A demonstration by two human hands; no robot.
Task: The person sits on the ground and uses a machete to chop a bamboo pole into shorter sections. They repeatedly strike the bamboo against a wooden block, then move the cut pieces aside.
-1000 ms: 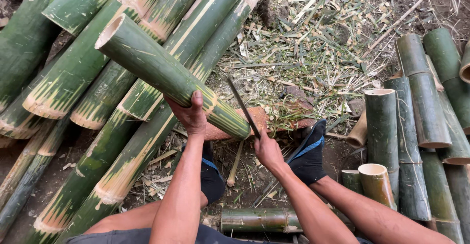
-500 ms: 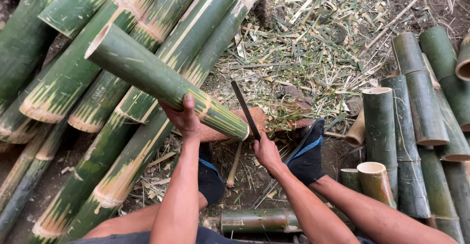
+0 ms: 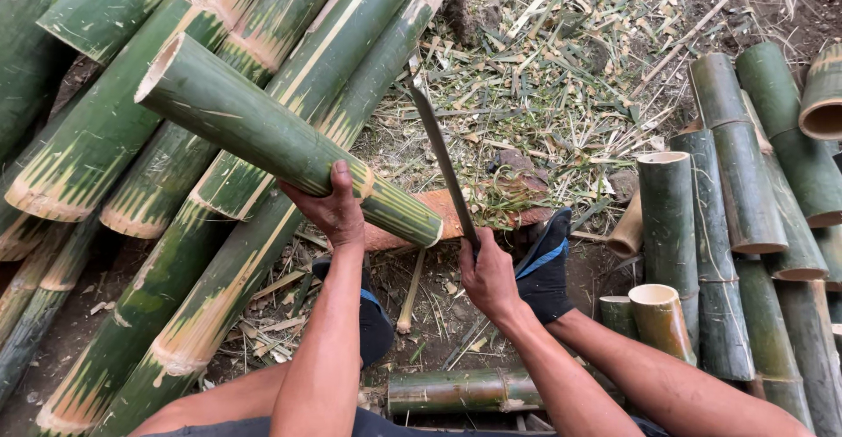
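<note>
My left hand (image 3: 331, 208) grips a thick green bamboo section (image 3: 254, 130) from below, holding it tilted with its hollow end up at the left. Its lower cut end (image 3: 412, 218) rests on a reddish wooden chopping log (image 3: 438, 213). My right hand (image 3: 488, 273) is closed on the handle of a long dark blade (image 3: 441, 156), raised upright just right of the bamboo's lower end. My two feet in dark shoes (image 3: 542, 270) sit on the ground below the log.
A pile of long green bamboo poles (image 3: 96, 147) leans at the left. Cut bamboo sections (image 3: 745, 165) stand and lie at the right, and a short piece (image 3: 460, 390) lies between my legs. Chips and dry shavings (image 3: 561, 86) cover the dirt.
The blade has swung up from a low slant to nearly upright. My left hand has shifted the bamboo section slightly left and kept its grip.
</note>
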